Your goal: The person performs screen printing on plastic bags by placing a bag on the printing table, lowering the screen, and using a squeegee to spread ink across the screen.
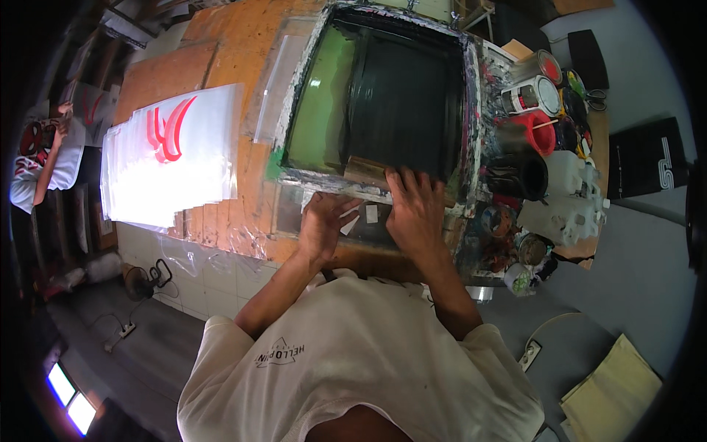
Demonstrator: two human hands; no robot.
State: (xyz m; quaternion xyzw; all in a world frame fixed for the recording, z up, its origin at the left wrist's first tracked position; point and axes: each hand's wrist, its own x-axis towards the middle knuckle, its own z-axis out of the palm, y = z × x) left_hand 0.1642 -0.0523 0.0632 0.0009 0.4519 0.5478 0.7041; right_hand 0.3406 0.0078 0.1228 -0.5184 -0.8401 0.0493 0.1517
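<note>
A screen-printing frame (471,96) with a paint-smeared rim lies before me, its mesh green on the left and coated in dark ink elsewhere. My right hand (416,210) reaches over the near rim, fingers wrapped over a wooden-handled squeegee (366,171) at the near end of the mesh. The squeegee's blade is hidden. Just below the near rim, my left hand (322,225) has its fingers apart and turned toward the right, close to or touching the rim. Small pale pieces (372,214) lie beside it on a dark surface under the frame.
Clear plastic sheets with a red print (169,166) lie stacked on the wooden table (221,51) at left. Ink cans (532,96), a red tub (536,131) and a whitish plastic jug (563,214) crowd the right. Another person (55,158) stands far left.
</note>
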